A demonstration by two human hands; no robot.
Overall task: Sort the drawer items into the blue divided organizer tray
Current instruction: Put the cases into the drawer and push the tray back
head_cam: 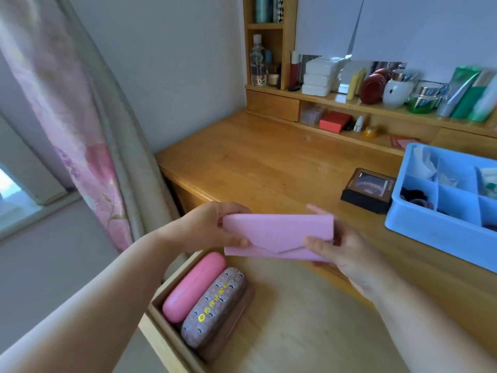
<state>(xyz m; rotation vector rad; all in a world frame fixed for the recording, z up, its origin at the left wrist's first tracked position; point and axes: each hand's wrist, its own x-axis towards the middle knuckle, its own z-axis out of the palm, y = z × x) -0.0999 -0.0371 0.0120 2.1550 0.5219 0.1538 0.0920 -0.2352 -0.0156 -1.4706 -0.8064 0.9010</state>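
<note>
I hold a flat pink envelope-style case (278, 235) over the open wooden drawer (158, 329). My left hand (215, 224) grips its left end and my right hand (338, 246) grips its right end. Inside the drawer, along its left side, lie a pink hard glasses case (193, 286) and a brown patterned glasses case (212, 308). At the right on the desk stands the blue divided organizer tray (430, 232), holding white tissue, dark hair ties and small packets in some compartments.
A small black and brown box (368, 191) lies on the wooden desk (255, 162) just left of the tray. Bottles, jars and white boxes line the shelf (349, 100) at the back. A floral curtain (88, 157) hangs left of the desk.
</note>
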